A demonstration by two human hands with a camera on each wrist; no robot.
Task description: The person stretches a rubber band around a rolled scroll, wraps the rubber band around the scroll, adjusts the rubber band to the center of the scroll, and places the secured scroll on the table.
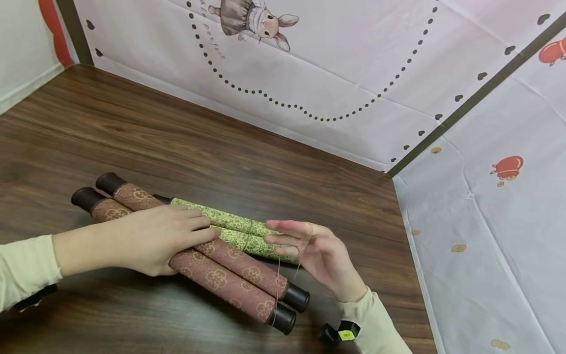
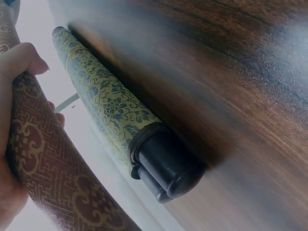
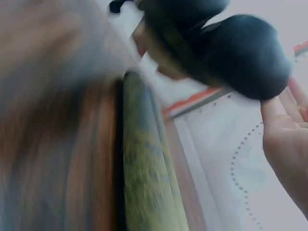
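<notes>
A reddish-brown brocade scroll (image 1: 216, 278), rolled from both ends into two rolls with dark end knobs, slants in my left hand (image 1: 163, 238). That hand grips its middle, its thumb and fingertips showing in the left wrist view. My right hand (image 1: 323, 255) is beside the scroll's near end, its fingers spread and fairly straight. A thin elastic band (image 1: 278, 280) runs from these fingers to the dark knobs (image 1: 283, 319). Behind lies a green patterned scroll (image 1: 230, 219), also a double roll, with a thin band (image 1: 249, 235) around it; the brown one partly covers it.
The dark wooden table (image 1: 212, 142) reaches back to a pale printed cloth wall (image 1: 336, 64). Another cloth wall (image 1: 468, 246) borders the table on the right. The green scroll lies on the wood, as the left wrist view shows.
</notes>
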